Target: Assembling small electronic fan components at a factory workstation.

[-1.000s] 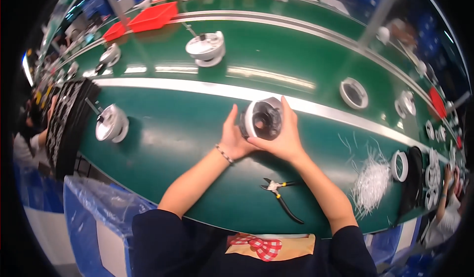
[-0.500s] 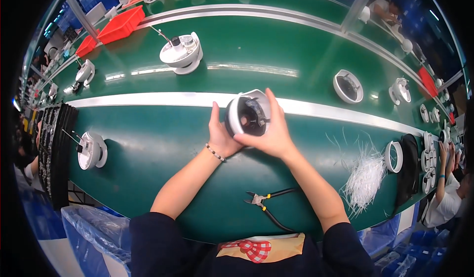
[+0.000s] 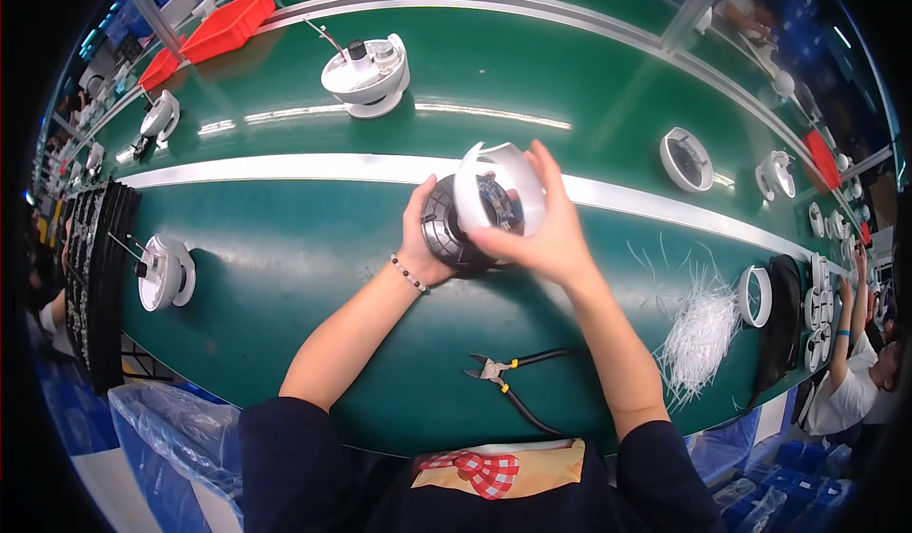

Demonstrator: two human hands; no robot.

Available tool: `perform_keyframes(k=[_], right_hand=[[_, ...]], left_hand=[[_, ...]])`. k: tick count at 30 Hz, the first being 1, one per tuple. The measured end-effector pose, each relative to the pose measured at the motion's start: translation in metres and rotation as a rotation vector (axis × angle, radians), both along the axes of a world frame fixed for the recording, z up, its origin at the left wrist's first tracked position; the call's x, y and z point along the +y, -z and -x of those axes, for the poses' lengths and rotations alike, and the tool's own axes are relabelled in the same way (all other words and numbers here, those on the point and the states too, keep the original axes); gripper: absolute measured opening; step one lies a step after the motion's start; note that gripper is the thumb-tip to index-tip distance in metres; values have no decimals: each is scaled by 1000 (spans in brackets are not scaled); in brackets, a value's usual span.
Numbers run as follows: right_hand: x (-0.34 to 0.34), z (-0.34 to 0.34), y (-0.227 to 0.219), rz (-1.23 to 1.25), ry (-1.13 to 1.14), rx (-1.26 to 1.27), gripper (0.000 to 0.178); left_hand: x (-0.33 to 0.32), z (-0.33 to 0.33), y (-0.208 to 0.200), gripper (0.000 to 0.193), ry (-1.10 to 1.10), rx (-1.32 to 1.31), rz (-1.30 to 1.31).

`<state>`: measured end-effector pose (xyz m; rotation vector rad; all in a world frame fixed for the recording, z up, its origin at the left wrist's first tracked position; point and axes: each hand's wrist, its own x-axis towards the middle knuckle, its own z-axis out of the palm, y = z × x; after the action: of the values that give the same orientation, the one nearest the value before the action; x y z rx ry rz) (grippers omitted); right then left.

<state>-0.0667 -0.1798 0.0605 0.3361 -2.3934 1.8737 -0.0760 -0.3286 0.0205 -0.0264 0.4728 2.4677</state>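
Note:
My left hand point(image 3: 425, 238) is wrapped round a round black ribbed part point(image 3: 443, 224) that has a circuit board inside. In my right hand point(image 3: 546, 229) is a white ring-shaped housing point(image 3: 521, 180), gripped by its side between thumb and fingers. The housing is tilted and partly overlaps the black part; whether the two touch cannot be made out. Below my hands, diagonal cutters point(image 3: 499, 371) with black and yellow handles lie with their jaws apart on the green bench.
White cut ties point(image 3: 701, 351) lie in a heap to the right, beside a white ring point(image 3: 755, 296). White camera-like units stand at the left point(image 3: 167, 273) and on the far green belt point(image 3: 370, 77). Black stacked trays point(image 3: 100, 281) border the left end. Another person point(image 3: 850, 381) works at far right.
The white housing has come away from the black part, up and to the right in my right hand. The black part now shows in my left hand. The view has shifted slightly.

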Motion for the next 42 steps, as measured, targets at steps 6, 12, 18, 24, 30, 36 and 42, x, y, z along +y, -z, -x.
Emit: perform_keyframes(k=[6,12,18,24,30,36,42], right_hand=[[-21,-16,13,-452,2,127,107],[-28,-21,2,-706,-11,219,110],[-22,-11,6,-645,-6,174,113],[-15,-5,14,-659,-170,300,113],[-44,-18,25,-489,123,550,113],[-47,-10,17,-483,-6,565,112],[-50,1,6,-522,15,661,112]], left_hand=[[-5,0,9,58,-65,-28,67],[-11,6,23,55,69,-7,-127],[-3,4,8,69,-7,18,88],[-14,3,14,66,59,95,85],[-23,-7,-2,53,-13,257,5],[-37,-2,2,42,-20,192,74],[-37,12,-24,56,-26,143,141]])
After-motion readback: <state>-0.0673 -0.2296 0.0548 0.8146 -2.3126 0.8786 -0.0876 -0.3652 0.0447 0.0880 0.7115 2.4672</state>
